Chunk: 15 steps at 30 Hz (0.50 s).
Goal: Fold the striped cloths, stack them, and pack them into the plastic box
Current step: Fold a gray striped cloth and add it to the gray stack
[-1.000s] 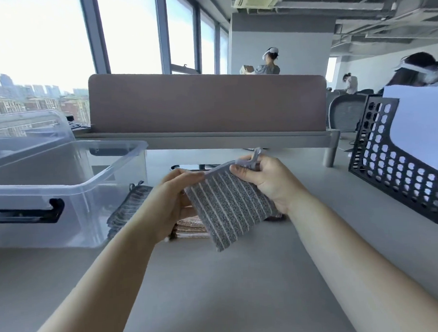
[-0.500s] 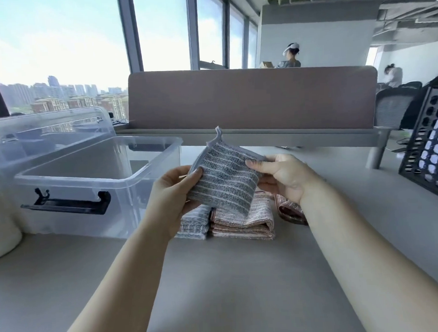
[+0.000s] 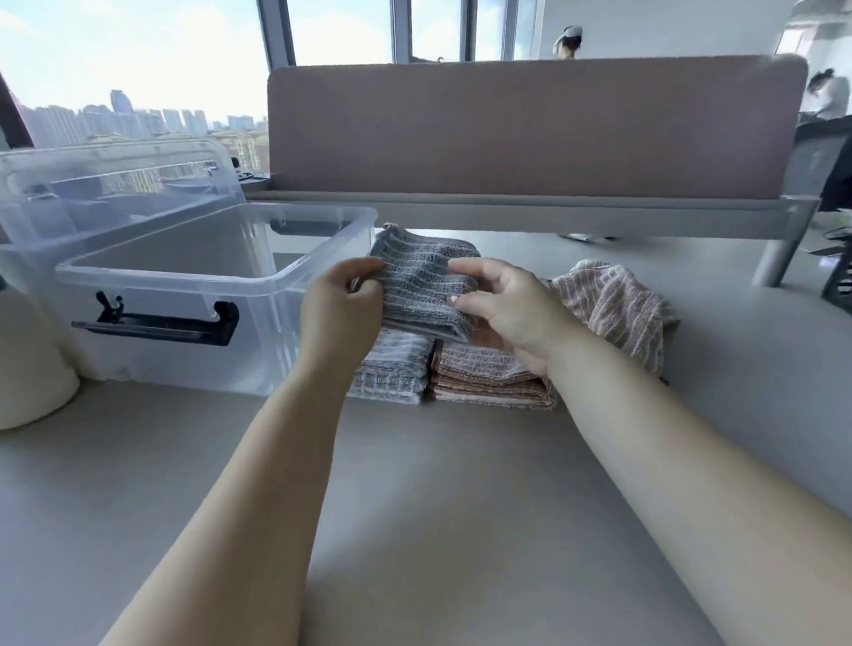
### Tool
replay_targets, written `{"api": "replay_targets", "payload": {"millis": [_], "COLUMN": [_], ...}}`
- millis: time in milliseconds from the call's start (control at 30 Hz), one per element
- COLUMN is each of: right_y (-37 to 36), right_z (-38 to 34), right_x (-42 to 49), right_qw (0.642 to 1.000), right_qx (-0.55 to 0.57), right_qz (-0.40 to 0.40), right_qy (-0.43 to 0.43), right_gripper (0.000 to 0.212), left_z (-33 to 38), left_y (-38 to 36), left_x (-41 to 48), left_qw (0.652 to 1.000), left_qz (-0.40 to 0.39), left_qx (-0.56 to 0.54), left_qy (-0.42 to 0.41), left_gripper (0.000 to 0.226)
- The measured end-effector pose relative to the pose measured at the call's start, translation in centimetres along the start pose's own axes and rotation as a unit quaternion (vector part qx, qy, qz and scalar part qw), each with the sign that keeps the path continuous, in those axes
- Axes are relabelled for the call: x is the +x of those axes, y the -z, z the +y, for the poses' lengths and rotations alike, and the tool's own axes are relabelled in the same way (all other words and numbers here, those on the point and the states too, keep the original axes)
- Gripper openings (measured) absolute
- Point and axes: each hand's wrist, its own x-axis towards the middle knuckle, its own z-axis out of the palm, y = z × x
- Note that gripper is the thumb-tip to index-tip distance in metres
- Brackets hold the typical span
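A folded grey striped cloth (image 3: 420, 284) hangs just above the table between my hands. My left hand (image 3: 340, 312) pinches its left edge. My right hand (image 3: 506, 309) holds its right side with curled fingers. Below it lie two folded piles side by side: a grey-white striped pile (image 3: 392, 373) on the left and a pink-brown striped pile (image 3: 485, 379) on the right. A loose, unfolded pink striped cloth (image 3: 613, 305) lies crumpled to the right of them. The clear plastic box (image 3: 168, 280) stands open to the left with nothing inside.
The box's clear lid (image 3: 105, 185) leans behind it. A cream rounded object (image 3: 15, 360) sits at the far left. A mauve desk divider (image 3: 528, 128) runs along the back. A black perforated file rack (image 3: 851, 275) stands at the right edge. People are visible behind the divider.
Both hands have lowered the grey cloth from chest height down over the two piles, folding it smaller. The view has shifted left and downward, so the box shows more fully.
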Motion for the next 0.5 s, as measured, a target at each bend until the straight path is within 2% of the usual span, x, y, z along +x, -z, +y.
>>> {"api": "replay_targets", "payload": {"millis": [100,167,233,333,500], "right_y": [-0.6,-1.4,-2.2,-2.9,-3.2], "right_z": [-0.1,-0.1,0.0,0.5,1.0], "right_x": [0.4,0.8,1.1,1.5,1.4], "right_qw": [0.998,0.998,1.000,0.994,0.981], "right_qx": [0.055,0.047,-0.003,-0.108,-0.193], "right_qz": [-0.021,-0.023,-0.012,0.015,0.002], "right_qy": [-0.023,-0.020,-0.013,0.005,0.026], "right_gripper": [0.052,0.060,0.064,0.065,0.068], "left_z": [0.0,-0.2,-0.5,-0.8,-0.7], "left_y": [0.5,0.8,0.9,0.9,1.0], "left_x": [0.2,0.2,0.3,0.3,0.0], "left_qw": [0.997,0.983,0.959,0.919,0.885], "left_qz": [0.005,0.037,0.070,0.066,0.035], "left_qx": [0.078,0.167,0.258,0.375,0.461], "left_qy": [-0.026,-0.061,-0.090,-0.102,-0.062], "left_gripper": [0.038,0.040,0.039,0.042,0.028]}}
